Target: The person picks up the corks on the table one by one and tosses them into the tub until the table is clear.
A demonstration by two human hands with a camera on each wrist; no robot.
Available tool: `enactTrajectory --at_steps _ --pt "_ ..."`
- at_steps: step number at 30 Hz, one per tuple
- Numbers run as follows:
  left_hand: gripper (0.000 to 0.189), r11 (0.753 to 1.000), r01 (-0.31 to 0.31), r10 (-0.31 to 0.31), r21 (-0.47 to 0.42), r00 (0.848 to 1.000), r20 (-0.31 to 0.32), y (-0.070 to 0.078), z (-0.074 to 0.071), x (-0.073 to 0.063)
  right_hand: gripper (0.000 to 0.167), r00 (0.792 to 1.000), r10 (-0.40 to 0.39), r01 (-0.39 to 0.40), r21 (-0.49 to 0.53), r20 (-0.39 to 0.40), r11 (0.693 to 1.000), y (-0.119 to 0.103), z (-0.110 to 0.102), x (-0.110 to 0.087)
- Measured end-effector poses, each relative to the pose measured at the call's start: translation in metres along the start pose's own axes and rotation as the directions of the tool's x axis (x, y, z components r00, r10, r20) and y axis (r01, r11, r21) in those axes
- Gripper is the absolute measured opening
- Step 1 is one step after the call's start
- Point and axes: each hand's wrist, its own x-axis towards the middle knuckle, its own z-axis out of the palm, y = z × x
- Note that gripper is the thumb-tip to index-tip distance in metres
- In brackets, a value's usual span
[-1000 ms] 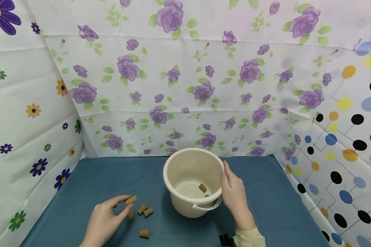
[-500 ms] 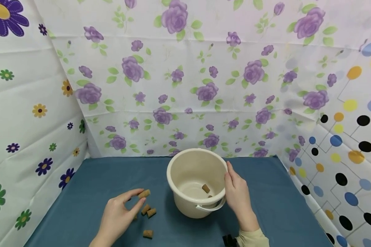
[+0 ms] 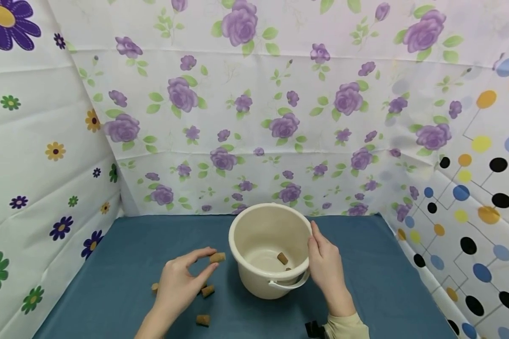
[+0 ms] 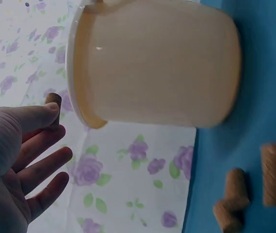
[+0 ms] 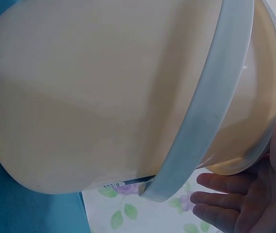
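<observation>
My left hand pinches a cork between thumb and fingertips, just left of a cream plastic bucket. In the left wrist view the cork stands apart from the bucket's rim, and the other fingers spread loosely. At the bucket's right side my right hand holds the rim, its thumb against the edge. In the right wrist view several fingers stretch past the rim; where the index finger touches is hidden. One cork lies inside the bucket, with part of another beside it.
Loose corks lie on the blue cloth: one toward the front, one near the bucket, another partly behind my left hand. The bucket's handle hangs at the front right. Patterned sheets enclose the back and sides.
My left hand has lifted a cork from beside the others and carried it right and away from me, toward the bucket. My right hand stays at the rim.
</observation>
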Motion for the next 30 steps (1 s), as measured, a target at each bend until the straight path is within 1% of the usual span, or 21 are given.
enactTrajectory --at_steps 4,7,10,14,21,30 --pt "0.034 0.999 -0.034 0.033 -0.018 0.999 -0.032 0.008 0.005 0.006 0.048 1.000 -0.003 0.003 -0.006 -0.008 1.000 0.001 0.000 0.001" --pt "0.032 0.998 -0.044 0.042 -0.036 0.998 -0.055 0.011 0.008 0.010 0.049 1.000 0.000 0.000 -0.010 -0.006 1.000 0.002 0.000 0.001" --pt "0.030 0.997 -0.040 0.036 -0.066 0.998 -0.061 0.014 0.012 0.011 0.050 1.000 0.010 -0.010 -0.007 0.007 1.000 0.002 0.000 0.000" --pt "0.030 0.994 -0.030 0.024 -0.102 0.998 -0.053 0.019 0.017 0.014 0.051 1.000 0.020 -0.020 -0.007 0.017 1.000 0.002 0.000 0.000" --pt "0.031 0.989 -0.025 0.019 -0.147 0.999 -0.042 0.025 0.024 0.018 0.049 1.000 0.006 -0.006 -0.003 0.004 1.000 0.001 0.001 -0.001" --pt "0.030 0.976 0.011 -0.020 -0.219 0.999 -0.039 0.033 0.035 0.024 0.049 1.000 -0.002 0.002 0.005 0.008 1.000 0.002 -0.001 0.000"
